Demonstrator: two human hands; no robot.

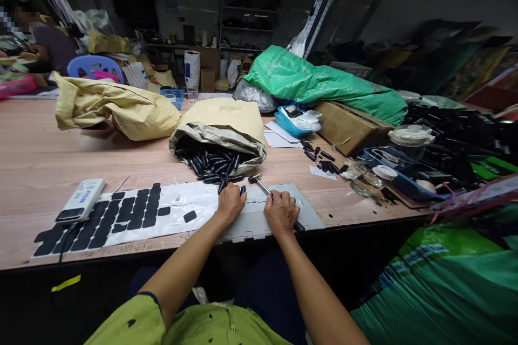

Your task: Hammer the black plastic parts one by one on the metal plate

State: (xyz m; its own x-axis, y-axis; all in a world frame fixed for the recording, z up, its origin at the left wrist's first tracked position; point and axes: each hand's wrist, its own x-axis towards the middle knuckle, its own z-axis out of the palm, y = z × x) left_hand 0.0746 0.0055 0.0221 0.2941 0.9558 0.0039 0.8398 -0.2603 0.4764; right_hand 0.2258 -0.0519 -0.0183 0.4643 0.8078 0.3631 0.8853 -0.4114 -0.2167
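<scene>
My left hand [230,202] rests closed on the table edge, fingers curled on a small black cylindrical part [242,190]. My right hand [281,212] grips the handle of a small hammer [259,182], whose head lies near the black part. Both hands sit over a grey flat plate [259,218]. Just beyond them an open sack [220,137] spills several black cylindrical parts [210,164]. To the left lies a white backing sheet [178,210] with several black adhesive pads [121,215].
A white handheld device [80,200] lies on the sheet's left end. A cardboard box [348,126], green sacks [315,81], a blue tray [289,121], a lidded jar [408,140] and black parts crowd the right. Another person [44,43] sits far left.
</scene>
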